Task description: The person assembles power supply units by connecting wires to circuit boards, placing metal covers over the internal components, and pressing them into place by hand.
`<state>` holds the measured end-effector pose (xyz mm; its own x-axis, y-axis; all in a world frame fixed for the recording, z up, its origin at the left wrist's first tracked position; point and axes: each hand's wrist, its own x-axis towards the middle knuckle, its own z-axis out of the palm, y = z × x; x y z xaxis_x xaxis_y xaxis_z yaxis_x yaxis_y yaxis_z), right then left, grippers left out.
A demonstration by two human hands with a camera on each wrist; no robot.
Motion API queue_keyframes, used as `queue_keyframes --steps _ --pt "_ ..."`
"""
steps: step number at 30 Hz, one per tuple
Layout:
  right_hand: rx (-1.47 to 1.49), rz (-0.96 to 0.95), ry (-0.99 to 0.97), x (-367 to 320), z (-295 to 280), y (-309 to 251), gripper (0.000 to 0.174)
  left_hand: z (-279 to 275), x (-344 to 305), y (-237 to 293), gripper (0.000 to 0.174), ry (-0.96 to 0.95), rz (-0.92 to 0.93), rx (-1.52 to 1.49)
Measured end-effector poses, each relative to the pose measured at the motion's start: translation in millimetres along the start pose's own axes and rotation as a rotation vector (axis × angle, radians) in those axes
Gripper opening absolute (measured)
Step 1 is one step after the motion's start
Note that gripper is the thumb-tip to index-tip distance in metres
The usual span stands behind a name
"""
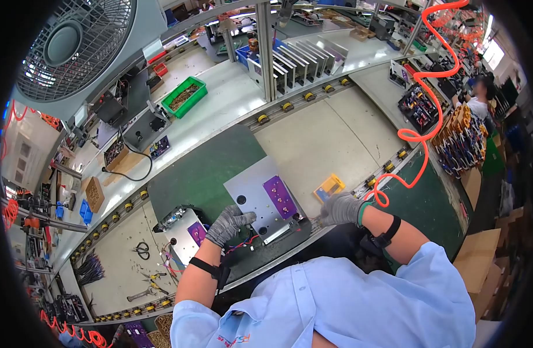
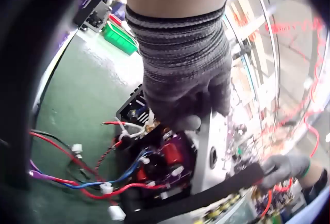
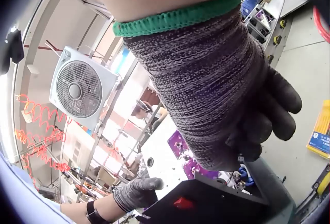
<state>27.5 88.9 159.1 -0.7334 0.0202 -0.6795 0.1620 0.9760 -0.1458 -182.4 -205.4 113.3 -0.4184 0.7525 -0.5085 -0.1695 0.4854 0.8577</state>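
Note:
The left hand (image 1: 230,225) grips the left edge of a grey metal chassis (image 1: 249,185), which stands tilted over a green mat (image 1: 191,168). A purple circuit board (image 1: 279,197) is on its face. Inside the chassis, the left wrist view shows a red component (image 2: 172,153), with red and blue wires (image 2: 87,185) hanging out. The right hand (image 1: 342,209) is at the chassis's right end, fingers curled, beside the black panel (image 3: 206,203) with a red switch (image 3: 184,203); what its fingertips hold is hidden.
Another chassis (image 1: 182,235) lies left of the left hand. A yellow box (image 1: 329,187) is behind the right hand. Scissors (image 1: 141,250) and pliers (image 1: 155,283) lie at the left. Behind are a green bin (image 1: 185,97) and a roller track (image 1: 286,107); a red coiled hose (image 1: 427,139) hangs right.

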Motion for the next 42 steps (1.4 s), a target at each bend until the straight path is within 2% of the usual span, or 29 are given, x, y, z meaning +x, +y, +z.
queue_keyframes --steps 1,3,5,7,9,10,12,13,14,15,16,17,18,20,21,23,24,26,27,29,30,32,33,34,36,38,39,40,42 --pt "0.004 0.014 -0.04 2 1 0 0.045 2 -5 2 0.031 -0.012 0.021 -0.142" --pt "0.013 0.021 -0.083 7 -3 -2 0.047 2 -5 7 0.031 -0.034 -0.02 -0.038" --pt "0.121 0.001 0.21 13 -14 1 0.058 3 -3 14 0.032 -0.057 -0.059 0.065" --pt "0.58 -0.105 0.38 35 -24 1 0.067 7 -7 20 0.033 -0.04 0.074 0.11" --pt "1.207 -0.382 0.51 59 -31 -18 0.063 13 -16 28 0.034 -0.035 0.045 0.066" --pt "1.218 -0.395 0.501 70 -36 -29 0.063 14 -20 30 0.037 -0.037 0.027 0.022" --pt "1.775 -0.552 0.488 85 -46 -48 0.055 15 -18 17 0.038 -0.003 -0.013 0.024" --pt "1.692 -0.444 0.538 106 -38 -47 0.051 17 -18 18 0.038 0.013 -0.097 -0.002" --pt "1.699 -0.453 0.525 115 -37 -48 0.051 17 -18 21 0.038 0.03 -0.177 -0.03" --pt "1.667 -0.396 0.545 122 -35 -48 0.05 15 -22 32 0.039 0.004 -0.144 0.161" --pt "1.634 -0.337 0.567 128 -32 -47 0.05 5 -17 19 0.039 0.012 -0.151 0.16" --pt "1.636 -0.338 0.588 128 -34 -49 0.046 -13 -7 -6 0.04 0.134 -0.056 0.239" --pt "1.64 -0.338 0.587 131 -34 -49 0.046 -22 -8 2 0.04 0.252 0.045 0.319" --pt "1.598 -0.32 0.632 134 -36 -49 0.044 -46 -22 46 0.041 0.362 -0.076 -0.197" --pt "1.594 -0.321 0.636 128 -42 -53 0.044 -58 -14 50 0.041 0.361 -0.071 -0.197" --pt "1.471 -0.24 0.718 117 -51 -61 0.043 -78 5 54 0.041 0.539 0.093 -0.37" --pt "1.463 -0.237 0.722 116 -51 -63 0.043 -80 18 59 0.041 0.535 0.099 -0.376" --pt "1.452 -0.183 0.74 116 -52 -67 0.044 -78 45 70 0.048 0.405 0.143 0.247" --pt "1.44 -0.181 0.743 115 -53 -69 0.044 -76 57 75 0.048 0.405 0.151 0.239" --pt "1.439 -0.142 0.712 116 -55 -70 0.044 -72 81 82 0.043 0.187 0.22 0.51" --pt "1.432 -0.137 0.716 118 -55 -70 0.044 -70 91 83 0.043 0.184 0.227 0.504" --pt "1.562 -0.172 0.676 122 -51 -70 0.045 -68 113 79 0.045 -0.053 0.124 0.535" --pt "1.558 -0.166 0.688 128 -46 -68 0.045 -68 121 77 0.044 -0.07 0.183 0.602" --pt "1.562 -0.193 0.699 136 -40 -65 0.046 -71 127 76 0.044 -0.073 0.195 0.605" --pt "1.559 -0.221 0.707 148 -33 -60 0.048 -63 115 95 0.042 0.017 0.032 0.577" --pt "1.358 -0.09 0.602 154 -20 -61 0.054 -65 120 92 0.043 0.002 -0.025 0.459" --pt "1.191 0.028 0.624 202 20 -45 0.061 -67 124 90 0.046 0.022 0.004 0.433" --pt "1.354 -0.105 0.583 218 33 -42 0.061 -70 127 90 0.048 0.05 0.035 0.403" --pt "1.352 0.007 0.453 209 14 -48 0.06 -69 130 85 0.05 0.078 0.033 0.374"
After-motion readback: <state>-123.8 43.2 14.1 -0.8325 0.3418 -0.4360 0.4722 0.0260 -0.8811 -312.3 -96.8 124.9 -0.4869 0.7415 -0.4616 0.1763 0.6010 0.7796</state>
